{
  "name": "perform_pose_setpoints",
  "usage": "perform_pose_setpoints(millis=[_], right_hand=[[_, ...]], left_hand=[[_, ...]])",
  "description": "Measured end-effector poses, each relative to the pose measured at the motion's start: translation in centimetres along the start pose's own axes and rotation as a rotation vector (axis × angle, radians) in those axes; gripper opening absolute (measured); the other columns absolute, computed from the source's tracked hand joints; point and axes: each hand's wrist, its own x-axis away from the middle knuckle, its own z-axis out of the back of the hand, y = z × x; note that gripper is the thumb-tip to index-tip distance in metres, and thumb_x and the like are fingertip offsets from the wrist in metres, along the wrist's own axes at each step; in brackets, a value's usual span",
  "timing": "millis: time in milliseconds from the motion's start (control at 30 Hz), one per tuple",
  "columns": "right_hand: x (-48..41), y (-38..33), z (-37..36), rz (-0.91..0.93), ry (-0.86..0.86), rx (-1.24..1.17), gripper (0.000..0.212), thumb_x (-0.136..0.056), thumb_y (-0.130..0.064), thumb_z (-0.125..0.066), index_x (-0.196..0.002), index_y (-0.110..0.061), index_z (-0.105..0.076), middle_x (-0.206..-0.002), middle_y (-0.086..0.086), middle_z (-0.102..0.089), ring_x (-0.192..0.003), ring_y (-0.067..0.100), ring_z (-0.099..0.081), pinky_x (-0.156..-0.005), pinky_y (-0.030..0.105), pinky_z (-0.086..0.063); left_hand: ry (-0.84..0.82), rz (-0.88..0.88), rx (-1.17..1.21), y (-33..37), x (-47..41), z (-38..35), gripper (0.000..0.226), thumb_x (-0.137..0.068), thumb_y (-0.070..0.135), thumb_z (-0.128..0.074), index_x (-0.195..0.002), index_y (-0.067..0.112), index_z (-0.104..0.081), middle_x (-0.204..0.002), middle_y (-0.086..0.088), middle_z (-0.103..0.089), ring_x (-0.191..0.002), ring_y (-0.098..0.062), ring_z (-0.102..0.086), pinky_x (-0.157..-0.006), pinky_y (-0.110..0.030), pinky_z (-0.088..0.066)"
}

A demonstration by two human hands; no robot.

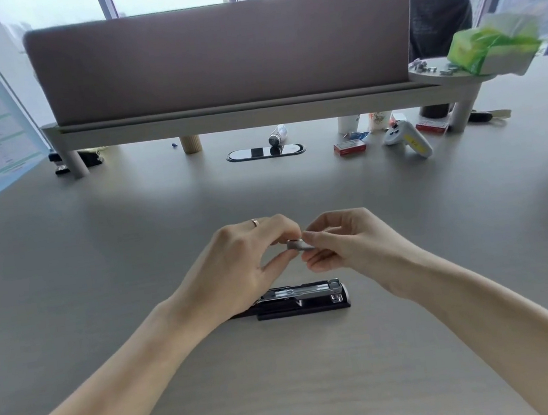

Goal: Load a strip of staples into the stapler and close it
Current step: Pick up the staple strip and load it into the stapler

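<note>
A black stapler [306,299] lies flat on the grey desk [134,259], its metal staple channel facing up; its left end is hidden behind my left wrist. Above and beyond it, both hands meet in the air. A short grey strip of staples [298,245] is pinched between them. My left hand [248,262], with a ring on one finger, holds the strip's left end between thumb and fingertips. My right hand [343,245] grips its right end.
Red staple boxes [349,147] and a white handheld controller [407,138] lie at the back right. A cable port [266,152] and a small bottle [277,135] sit mid-back under the partition shelf [233,115]. A tissue pack [494,45] stands on the shelf's right end.
</note>
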Motion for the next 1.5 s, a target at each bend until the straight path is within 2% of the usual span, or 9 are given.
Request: perform_pose_setpoints(millis=[100,267,367,433,567,767,1033,1167,1500], right_hand=[[0.3,-0.2,0.1,0.097,0.035,0.045,0.014,-0.100,-0.008,-0.071,-0.086,-0.009,-0.075,-0.073,0.005,-0.080,-0.066,0.012,-0.075,-0.069,0.020,-0.064],[1.1,0.1,0.5,0.349,0.093,0.297,0.015,-0.095,-0.008,-0.075,-0.085,-0.018,-0.074,-0.078,0.005,-0.081,-0.074,0.025,-0.079,-0.080,0.045,-0.065],[1.7,0.5,0.6,0.424,0.083,0.357,0.010,-0.093,-0.008,-0.078,-0.087,-0.014,-0.074,-0.078,-0.001,-0.077,-0.073,0.019,-0.075,-0.074,0.032,-0.061],[2.1,0.8,0.5,0.469,0.083,0.374,0.010,-0.093,-0.008,-0.079,-0.088,-0.012,-0.072,-0.080,-0.004,-0.076,-0.073,0.010,-0.073,-0.074,0.018,-0.057],[3.3,2.0,1.4,0.519,0.154,0.470,0.012,-0.091,-0.013,-0.081,-0.093,-0.013,-0.069,-0.097,-0.003,-0.079,-0.091,0.012,-0.077,-0.068,0.004,-0.049],[4.3,5.1,2.4,0.566,0.146,0.582,0.026,-0.081,-0.013,-0.089,-0.096,-0.017,-0.068,-0.107,-0.006,-0.075,-0.100,0.015,-0.071,-0.088,0.027,-0.059],[4.3,5.4,2.5,0.574,0.084,0.655,0.013,-0.089,-0.008,-0.083,-0.094,-0.016,-0.073,-0.093,-0.012,-0.075,-0.092,0.007,-0.071,-0.081,0.003,-0.046],[4.4,5.3,2.5,0.590,0.071,0.658,0.010,-0.090,-0.003,-0.082,-0.094,-0.010,-0.075,-0.091,-0.006,-0.076,-0.088,0.011,-0.071,-0.068,-0.004,-0.041],[4.4,5.2,2.6,0.570,0.042,0.643,0.010,-0.091,-0.001,-0.080,-0.091,-0.010,-0.077,-0.090,-0.004,-0.076,-0.085,0.013,-0.072,-0.062,-0.006,-0.039]], left_hand=[[0.094,0.239,0.191,0.2,-0.1,0.3,0.013,-0.089,0.024,-0.082,-0.098,0.016,-0.077,-0.093,0.007,-0.082,-0.089,-0.008,-0.079,-0.088,-0.031,-0.063],[-0.045,0.572,0.611,0.2,-0.6,0.8,0.009,-0.088,0.014,-0.083,-0.093,0.008,-0.077,-0.092,-0.011,-0.084,-0.095,-0.033,-0.080,-0.100,-0.049,-0.060],[-0.058,0.604,0.660,0.7,-0.2,0.5,0.012,-0.085,0.009,-0.086,-0.091,0.007,-0.076,-0.091,-0.013,-0.084,-0.095,-0.034,-0.080,-0.100,-0.045,-0.061],[-0.041,0.606,0.654,0.9,-0.1,0.3,0.012,-0.084,0.007,-0.086,-0.090,0.006,-0.076,-0.090,-0.012,-0.084,-0.094,-0.033,-0.081,-0.097,-0.040,-0.062],[0.007,0.521,0.601,1.0,0.5,-0.3,0.010,-0.084,0.002,-0.085,-0.086,0.009,-0.078,-0.089,-0.008,-0.084,-0.086,-0.024,-0.082,-0.089,-0.031,-0.064],[-0.028,0.383,0.347,1.4,2.6,-1.1,0.011,-0.084,0.007,-0.087,-0.085,0.016,-0.081,-0.085,0.007,-0.084,-0.083,-0.004,-0.081,-0.084,-0.017,-0.060],[-0.050,0.353,0.276,1.8,2.8,-1.9,0.010,-0.083,0.008,-0.088,-0.087,0.016,-0.083,-0.085,0.011,-0.084,-0.084,0.003,-0.079,-0.082,-0.009,-0.057],[-0.043,0.363,0.281,1.7,3.0,-1.9,0.011,-0.083,0.008,-0.088,-0.088,0.017,-0.084,-0.084,0.012,-0.084,-0.084,0.003,-0.079,-0.081,-0.008,-0.056],[-0.058,0.334,0.269,1.4,3.2,-2.0,0.013,-0.082,0.011,-0.089,-0.090,0.020,-0.086,-0.090,0.012,-0.084,-0.087,-0.001,-0.080,-0.084,-0.019,-0.061]])
